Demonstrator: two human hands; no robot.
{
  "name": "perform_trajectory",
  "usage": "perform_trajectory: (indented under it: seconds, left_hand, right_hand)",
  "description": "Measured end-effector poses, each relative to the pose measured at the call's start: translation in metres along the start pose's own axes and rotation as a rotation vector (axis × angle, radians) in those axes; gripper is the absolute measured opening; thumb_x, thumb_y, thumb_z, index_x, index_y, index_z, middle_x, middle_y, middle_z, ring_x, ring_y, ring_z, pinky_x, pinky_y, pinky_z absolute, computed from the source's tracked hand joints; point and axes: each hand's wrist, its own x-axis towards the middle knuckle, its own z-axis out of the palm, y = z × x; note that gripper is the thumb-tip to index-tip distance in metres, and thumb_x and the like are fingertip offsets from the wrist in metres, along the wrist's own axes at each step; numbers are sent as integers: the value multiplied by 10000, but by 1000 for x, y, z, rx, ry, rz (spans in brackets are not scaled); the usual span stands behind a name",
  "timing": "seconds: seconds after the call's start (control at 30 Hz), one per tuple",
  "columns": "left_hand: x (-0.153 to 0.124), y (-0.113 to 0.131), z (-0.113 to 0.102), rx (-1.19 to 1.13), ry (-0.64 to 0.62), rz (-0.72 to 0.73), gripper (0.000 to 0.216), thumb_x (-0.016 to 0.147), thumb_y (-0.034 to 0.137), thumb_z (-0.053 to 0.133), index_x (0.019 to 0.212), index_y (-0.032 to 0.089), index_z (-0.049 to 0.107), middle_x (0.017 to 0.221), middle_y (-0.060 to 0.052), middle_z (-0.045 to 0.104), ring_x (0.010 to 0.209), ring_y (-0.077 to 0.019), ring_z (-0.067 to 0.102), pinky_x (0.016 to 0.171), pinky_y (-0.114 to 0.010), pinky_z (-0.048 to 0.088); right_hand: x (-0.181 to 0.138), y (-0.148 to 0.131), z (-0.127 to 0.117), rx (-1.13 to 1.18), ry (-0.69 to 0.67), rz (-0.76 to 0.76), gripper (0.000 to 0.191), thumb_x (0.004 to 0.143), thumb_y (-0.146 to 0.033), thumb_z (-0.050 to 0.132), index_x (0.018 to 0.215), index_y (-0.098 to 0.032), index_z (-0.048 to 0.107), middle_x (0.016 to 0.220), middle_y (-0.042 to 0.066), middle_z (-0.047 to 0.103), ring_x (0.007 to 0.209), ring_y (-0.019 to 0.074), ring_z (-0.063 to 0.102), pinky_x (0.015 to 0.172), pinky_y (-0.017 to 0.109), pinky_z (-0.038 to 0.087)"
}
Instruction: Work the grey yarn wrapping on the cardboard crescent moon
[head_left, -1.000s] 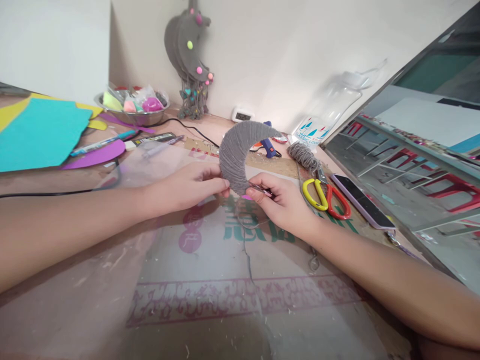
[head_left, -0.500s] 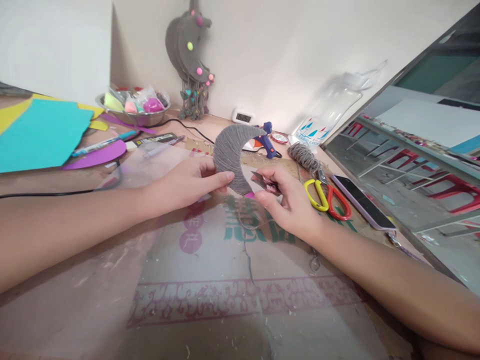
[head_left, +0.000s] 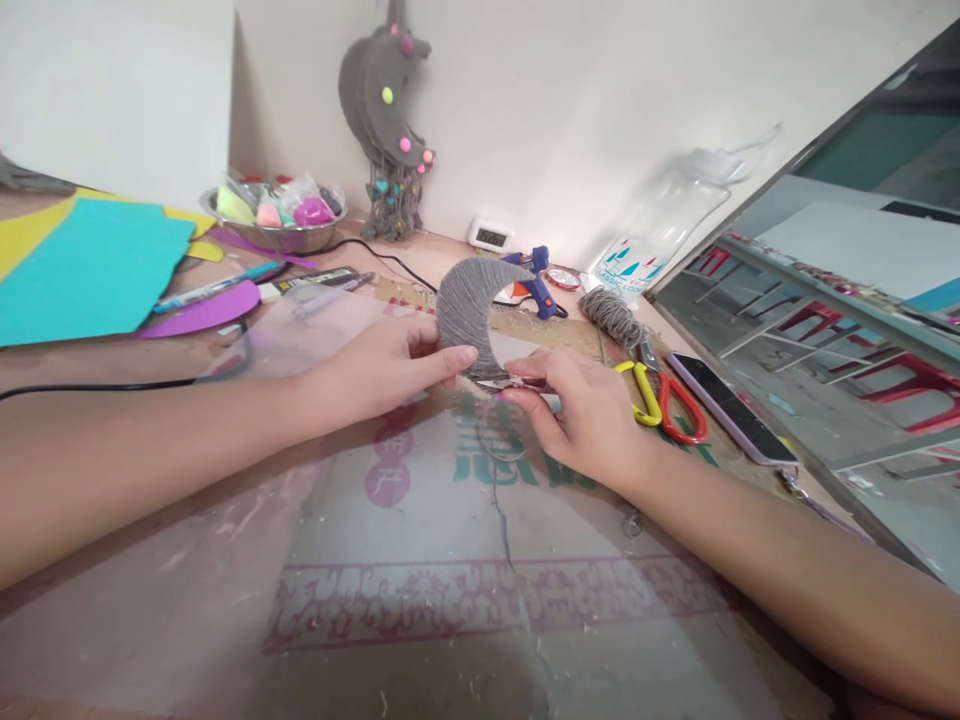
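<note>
Yarn-wrapped crescent held over the tabletop [head_left: 420, 620]
Left hand [head_left: 382, 365] pinches the crescent [head_left: 465, 305]; right hand [head_left: 581, 410] grips a small clipper [head_left: 504, 383] at its lower tip.

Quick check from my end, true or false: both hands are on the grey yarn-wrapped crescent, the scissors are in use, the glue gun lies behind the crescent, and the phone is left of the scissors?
1. The left hand pinches the grey yarn-wrapped crescent. True.
2. The right hand holds the yellow-and-red-handled scissors. False: they lie on the table; its grip is on a small metal tool.
3. The blue glue gun lies behind the crescent. True.
4. The dark phone lies left of the scissors. False: right.
</note>
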Motion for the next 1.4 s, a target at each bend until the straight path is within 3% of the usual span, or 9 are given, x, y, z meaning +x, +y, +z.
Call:
perform_trajectory:
  seconds: [0.4, 0.83, 1.4]
  left_hand:
    - [1, -2, 0, 6, 4, -2, 376, 876, 459, 463, 691, 148, 565, 613, 18, 531, 549, -99, 461, 509, -239, 313]
    - [2, -4, -1, -150, -74, 2, 371, 884, 421, 486, 640, 148, 549, 507, 53, 438, 431, -56, 370, 435, -208, 275]
    - [2, -4, -1, -138, -74, 11, 371, 886, 433, 473, 655, 153, 545, 521, 46, 452, 436, -61, 388, 429, -203, 281]
  right_hand:
    - [-2, 2, 2, -7, -21, 57, 176, 897, -308, 543, 960, -147, 578, 849, 54, 681, 729, 162, 623, 646, 270, 456]
    - [0, 2, 1, -22, -35, -12, 139, 908, -288, 524, 919, -158, 571, 816, 47, 677, 720, 162, 615, 627, 276, 431]
    - [-2, 1, 2, 49, 8, 51, 149, 889, -293, 545, 957, -163, 569, 839, 44, 690, 681, 146, 626, 610, 260, 471]
